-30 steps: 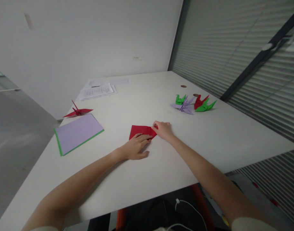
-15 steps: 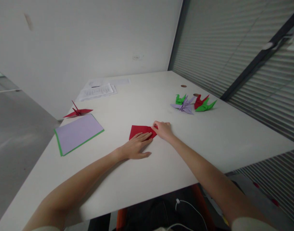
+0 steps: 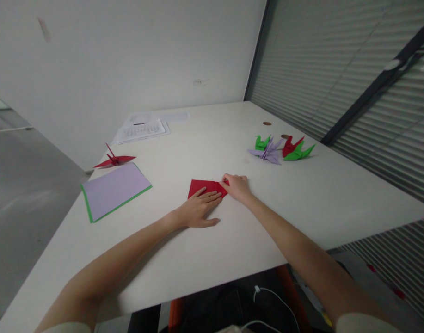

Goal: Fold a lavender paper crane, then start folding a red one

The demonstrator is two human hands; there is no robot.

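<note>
Centrally, my left hand (image 3: 198, 210) lies flat on the red paper (image 3: 203, 187) — right hand (image 3: 236, 187), at 3 o'clock, pinches its corner on the table (image 3: 232, 240).

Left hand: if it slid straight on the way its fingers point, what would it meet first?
The left hand points right and away over the red paper; it would likely meet the right hand first, pinching that paper's corner.
</note>
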